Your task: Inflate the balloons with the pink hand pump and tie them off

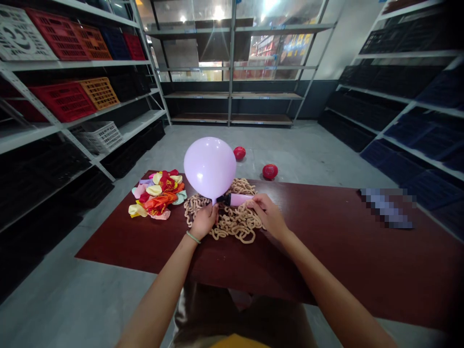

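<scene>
Lilac balloon (pixel 209 166), inflated, stands above the tan cord heap (pixel 235 223) on the dark red-brown table (pixel 319 241); long axis near upright, rounded end up, neck down. Left hand (pixel 205 220): fingers pinched around the balloon's neck. Right hand (pixel 270 216): fingers grasping the right end of the purple hand pump (pixel 240 199). Pump's long axis runs left to right, roughly level, black end pointing left at the neck; whether it is inserted cannot be determined. Deflated balloons (pixel 157 193) are piled at the table's left.
</scene>
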Demonstrator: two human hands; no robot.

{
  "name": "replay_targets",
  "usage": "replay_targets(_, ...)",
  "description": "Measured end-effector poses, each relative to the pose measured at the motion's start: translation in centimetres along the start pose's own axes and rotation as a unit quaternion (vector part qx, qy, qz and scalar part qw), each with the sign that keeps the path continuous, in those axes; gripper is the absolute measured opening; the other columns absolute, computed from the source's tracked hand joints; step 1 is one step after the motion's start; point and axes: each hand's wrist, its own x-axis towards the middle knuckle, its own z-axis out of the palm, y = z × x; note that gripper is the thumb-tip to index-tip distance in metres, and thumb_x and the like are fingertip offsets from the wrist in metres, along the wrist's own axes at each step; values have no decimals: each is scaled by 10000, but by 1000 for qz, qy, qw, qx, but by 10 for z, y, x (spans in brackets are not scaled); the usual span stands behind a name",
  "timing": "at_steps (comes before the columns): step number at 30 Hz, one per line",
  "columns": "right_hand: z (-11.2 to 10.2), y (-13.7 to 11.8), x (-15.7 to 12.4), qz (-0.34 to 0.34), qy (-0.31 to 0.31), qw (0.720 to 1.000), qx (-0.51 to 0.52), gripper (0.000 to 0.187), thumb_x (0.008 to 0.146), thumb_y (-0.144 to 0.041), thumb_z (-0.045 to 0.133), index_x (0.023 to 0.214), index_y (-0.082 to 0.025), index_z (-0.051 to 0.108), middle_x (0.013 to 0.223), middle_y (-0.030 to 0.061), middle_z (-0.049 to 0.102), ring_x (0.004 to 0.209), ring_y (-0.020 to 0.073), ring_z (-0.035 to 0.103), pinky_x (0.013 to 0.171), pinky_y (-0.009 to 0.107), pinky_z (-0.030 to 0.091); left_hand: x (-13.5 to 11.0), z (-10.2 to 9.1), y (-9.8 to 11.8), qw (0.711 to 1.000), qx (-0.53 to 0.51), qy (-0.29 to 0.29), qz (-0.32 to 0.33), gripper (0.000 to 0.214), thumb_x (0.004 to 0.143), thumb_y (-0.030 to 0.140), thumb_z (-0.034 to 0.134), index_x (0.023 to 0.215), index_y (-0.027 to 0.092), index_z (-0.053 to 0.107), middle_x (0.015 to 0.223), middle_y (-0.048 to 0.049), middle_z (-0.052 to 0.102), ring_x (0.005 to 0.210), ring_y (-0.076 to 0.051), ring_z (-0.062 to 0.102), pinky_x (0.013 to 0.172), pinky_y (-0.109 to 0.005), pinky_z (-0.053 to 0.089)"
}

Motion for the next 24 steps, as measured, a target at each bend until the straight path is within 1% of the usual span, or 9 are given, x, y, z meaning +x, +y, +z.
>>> replay_targets(3,-19,-11,16,-31,-45,998,-11,119,938,-312,537,885,-226,599,865,32,643,834,189,606,752,327,493,1,1,-2,1000,10,4,-9,458,1015,333,324,596,222,473,499,-6,578,549,-160,570,669,-301,416)
replay_targets(5,-32,-18,26,-49,-75,996,-14,125,939,-299,526,904,-232,625,888,37,643,865,194,594,783,341,474,0,1,-2,1000,9,4,-9,469,1016,343,316,593,220,479,510,-10,580,548,-160,566,672,-304,414)
replay_targets(7,-43,-26,35,-48,-85,995,-6,154,952,-301,498,941,-239,639,912,36,648,852,185,591,775,337,465,0,1,-3,1000,9,7,-5,475,1015,352,313,593,218,485,528,-16,587,557,-163,566,670,-307,409)
replay_targets(12,-61,-45,51,-14,-60,998,2,176,961,-342,488,974,-248,637,947,27,676,847,181,603,749,327,453,-1,0,-1,1000,8,4,-4,477,1012,359,305,593,219,486,532,-19,588,561,-163,561,660,-307,394)
replay_targets(17,-72,-62,62,11,-22,1000,4,219,948,-423,520,989,-241,633,845,14,657,718,162,576,686,320,440,-1,0,0,1000,26,1,2,483,1013,371,289,600,219,489,543,-26,598,568,-166,567,661,-308,395)
replay_targets(21,-82,-73,69,-8,-15,1000,-14,194,935,-398,555,964,-232,651,867,18,684,731,159,584,691,316,436,-2,0,2,999,52,7,12,480,1016,360,277,619,212,503,544,-28,599,569,-162,572,661,-300,405)
replay_targets(24,-93,-86,75,-34,-3,999,-35,165,930,-363,567,938,-234,670,871,18,696,715,150,591,687,314,445,0,-4,9,995,101,7,11,466,1020,344,263,683,192,547,594,-45,625,579,-164,590,634,-287,410)
